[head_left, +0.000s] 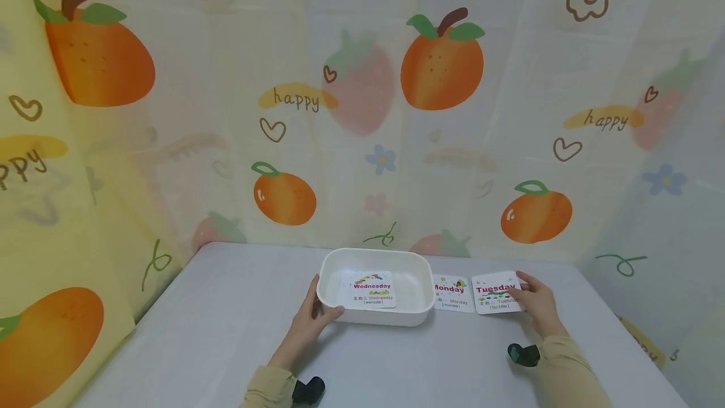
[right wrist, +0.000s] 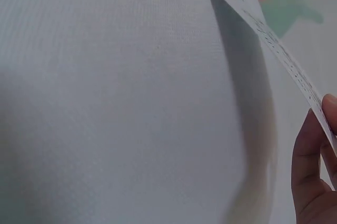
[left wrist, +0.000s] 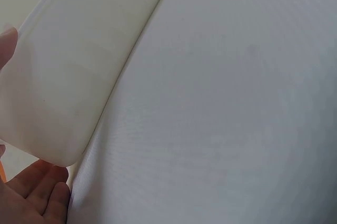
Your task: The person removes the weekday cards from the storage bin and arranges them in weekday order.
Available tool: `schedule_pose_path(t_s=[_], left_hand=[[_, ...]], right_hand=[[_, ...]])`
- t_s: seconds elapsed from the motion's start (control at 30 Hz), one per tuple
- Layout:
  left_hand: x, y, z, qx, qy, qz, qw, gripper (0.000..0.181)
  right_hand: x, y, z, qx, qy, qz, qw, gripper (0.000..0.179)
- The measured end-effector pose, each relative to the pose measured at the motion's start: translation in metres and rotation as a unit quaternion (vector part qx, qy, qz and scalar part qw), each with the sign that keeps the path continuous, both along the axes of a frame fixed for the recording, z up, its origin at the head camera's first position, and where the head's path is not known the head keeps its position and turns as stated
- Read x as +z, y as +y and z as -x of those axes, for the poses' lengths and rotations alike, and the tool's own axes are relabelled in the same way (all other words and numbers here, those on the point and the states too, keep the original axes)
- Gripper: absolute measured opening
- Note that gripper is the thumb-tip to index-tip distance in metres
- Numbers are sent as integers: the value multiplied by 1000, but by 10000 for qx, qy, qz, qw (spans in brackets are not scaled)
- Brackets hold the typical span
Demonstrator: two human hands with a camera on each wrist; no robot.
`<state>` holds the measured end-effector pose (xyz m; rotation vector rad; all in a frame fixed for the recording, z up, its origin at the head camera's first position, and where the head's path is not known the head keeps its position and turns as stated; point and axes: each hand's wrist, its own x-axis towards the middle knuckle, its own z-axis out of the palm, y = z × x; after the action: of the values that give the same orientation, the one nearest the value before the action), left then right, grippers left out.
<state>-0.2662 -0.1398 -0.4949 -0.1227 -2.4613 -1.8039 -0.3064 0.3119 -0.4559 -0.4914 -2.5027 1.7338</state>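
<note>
At its left front corner, my left hand (head_left: 309,326) grips a white plastic bin (head_left: 378,317), thumb at the rim and fingers around the outer wall. The left wrist view shows the bin's side wall (left wrist: 79,71) with my fingers (left wrist: 42,192) at its lower corner. A Wednesday card (head_left: 370,291) lies face up inside the bin. My right hand (head_left: 538,304) pinches the right edge of a Tuesday card (head_left: 497,293) between thumb and fingers. Seen from the right wrist, that card (right wrist: 284,55) is tilted and casts a shadow on the table.
A Monday card (head_left: 453,293) lies on the white-covered table (head_left: 419,370), right of the bin, its left edge hidden behind the bin's wall. Behind the table hangs a curtain (head_left: 362,206) printed with oranges and strawberries. Dark wrist devices show at both sleeves.
</note>
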Motion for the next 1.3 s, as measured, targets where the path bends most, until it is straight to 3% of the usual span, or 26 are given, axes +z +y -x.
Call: schedule_pose_path(t_s=[0.67, 0.93, 1.3], left_hand=[[0, 1, 0, 22, 35, -70, 10000, 93], [-5, 0, 4, 51, 44, 0, 10000, 92], [-1, 2, -2, 58, 251, 49, 9997, 93]], right_hand=[[1, -8, 12, 21, -147, -568, 9983, 53], [-6, -4, 16, 134, -222, -841, 9961, 53], [-14, 1, 18, 240, -316, -1178, 9922, 57]])
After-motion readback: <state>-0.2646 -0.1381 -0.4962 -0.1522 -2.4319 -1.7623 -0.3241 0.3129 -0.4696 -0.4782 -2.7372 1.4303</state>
